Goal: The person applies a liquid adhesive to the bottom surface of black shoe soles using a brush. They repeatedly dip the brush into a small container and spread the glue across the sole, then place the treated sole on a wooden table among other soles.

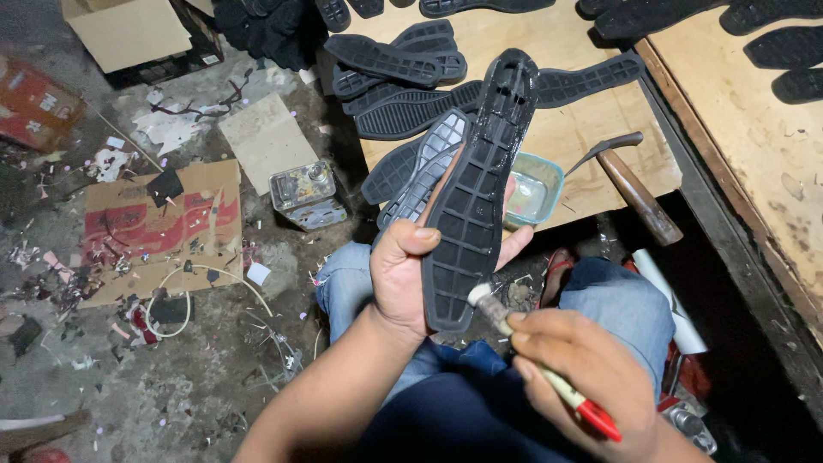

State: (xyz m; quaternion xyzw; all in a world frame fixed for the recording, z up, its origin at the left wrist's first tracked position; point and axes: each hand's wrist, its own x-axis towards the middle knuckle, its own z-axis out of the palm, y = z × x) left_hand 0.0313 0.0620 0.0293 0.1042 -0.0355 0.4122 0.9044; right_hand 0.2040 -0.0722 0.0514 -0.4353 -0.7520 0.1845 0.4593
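Observation:
My left hand [401,274] grips a long black rubber shoe sole [477,189] by its heel end, the ribbed inner side facing up and the toe pointing away toward the bench. My right hand [583,364] holds a small brush [549,373] with a red handle; its pale bristle tip [480,296] touches the heel of the sole. Both hands work above my lap in blue jeans [617,300].
A low wooden bench [591,129] carries several more black soles [403,77], a small teal tub of glue [533,190] and a hammer [634,184]. On the littered floor at left lie a metal can [304,193], cardboard [159,227] and scraps.

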